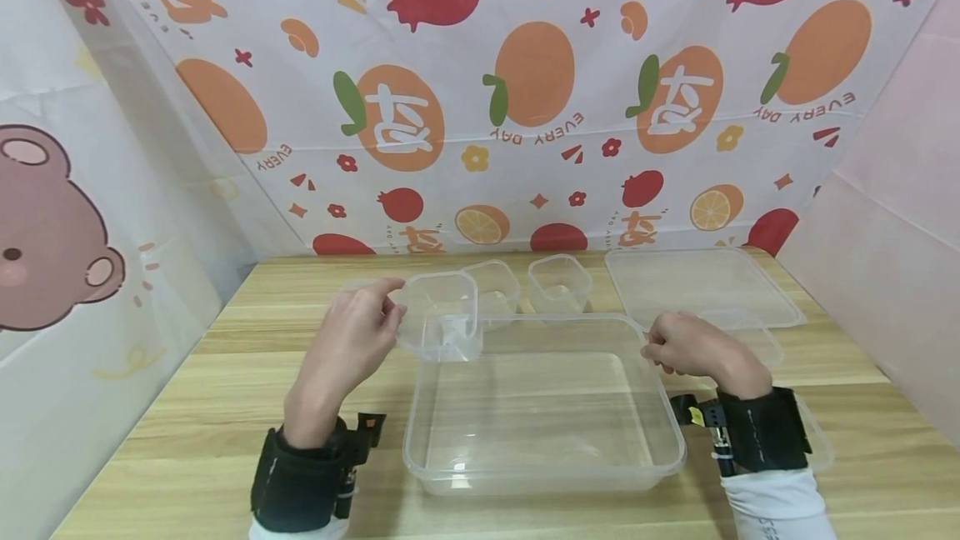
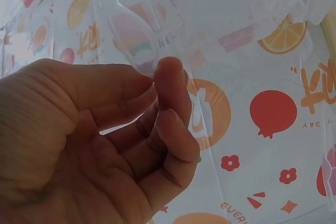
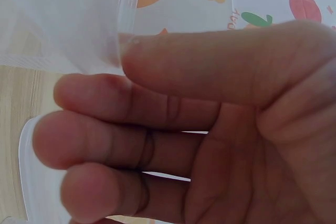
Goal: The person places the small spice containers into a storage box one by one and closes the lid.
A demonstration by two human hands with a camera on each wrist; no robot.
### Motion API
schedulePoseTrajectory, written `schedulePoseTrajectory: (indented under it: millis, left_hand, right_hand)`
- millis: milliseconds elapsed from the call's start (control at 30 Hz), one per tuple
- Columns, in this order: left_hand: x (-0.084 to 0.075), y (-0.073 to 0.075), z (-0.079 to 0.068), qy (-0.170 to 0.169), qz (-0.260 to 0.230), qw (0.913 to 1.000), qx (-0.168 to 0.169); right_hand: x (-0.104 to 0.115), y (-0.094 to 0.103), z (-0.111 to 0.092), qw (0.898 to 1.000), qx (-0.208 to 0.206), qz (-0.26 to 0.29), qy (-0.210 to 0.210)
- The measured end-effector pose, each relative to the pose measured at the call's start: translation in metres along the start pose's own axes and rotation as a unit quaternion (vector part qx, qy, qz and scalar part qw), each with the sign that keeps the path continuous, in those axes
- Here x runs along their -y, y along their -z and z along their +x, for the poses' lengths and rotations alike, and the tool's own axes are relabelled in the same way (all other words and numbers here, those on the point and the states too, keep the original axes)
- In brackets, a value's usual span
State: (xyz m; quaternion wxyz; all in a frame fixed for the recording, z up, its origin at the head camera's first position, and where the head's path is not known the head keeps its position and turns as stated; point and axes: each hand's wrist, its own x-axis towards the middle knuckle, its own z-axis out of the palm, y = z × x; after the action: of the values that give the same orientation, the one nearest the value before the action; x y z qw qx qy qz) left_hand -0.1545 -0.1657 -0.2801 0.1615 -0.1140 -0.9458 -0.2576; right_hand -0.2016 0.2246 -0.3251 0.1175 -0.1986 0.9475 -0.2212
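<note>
Pinching a small clear tub (image 1: 437,307) by its edge, the person's left hand (image 1: 354,332) holds it at the back left corner of a large clear box (image 1: 534,402) — whether the two touch cannot be told. The right hand (image 1: 693,347) is clamped on the box's right rim near the back corner. Two more small tubs (image 1: 559,286) stand behind on the table (image 1: 210,423), a flat lid (image 1: 693,277) to their right.
</note>
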Motion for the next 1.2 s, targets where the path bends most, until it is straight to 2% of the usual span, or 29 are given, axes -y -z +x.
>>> schedulePoseTrajectory:
  millis: [267, 500, 800, 1200]
  left_hand:
    - [-0.003, -0.002, 0.001, -0.012, -0.005, 0.9999, 0.01]
    - [-0.004, -0.005, 0.003, -0.003, -0.02, 0.9994, 0.03]
    - [-0.003, -0.011, 0.007, 0.0, -0.022, 0.9992, 0.033]
    - [0.0, -0.015, 0.009, 0.004, -0.026, 0.9978, 0.061]
  right_hand:
    - [0.001, 0.001, 0.0, 1.0, 0.003, 0.002, -0.003]
    - [0.001, 0.001, 0.001, 1.0, 0.001, 0.0, -0.002]
    - [0.001, 0.001, 0.001, 1.0, -0.002, -0.001, 0.0]
    - [0.0, 0.001, 0.002, 1.0, 0.001, 0.0, -0.004]
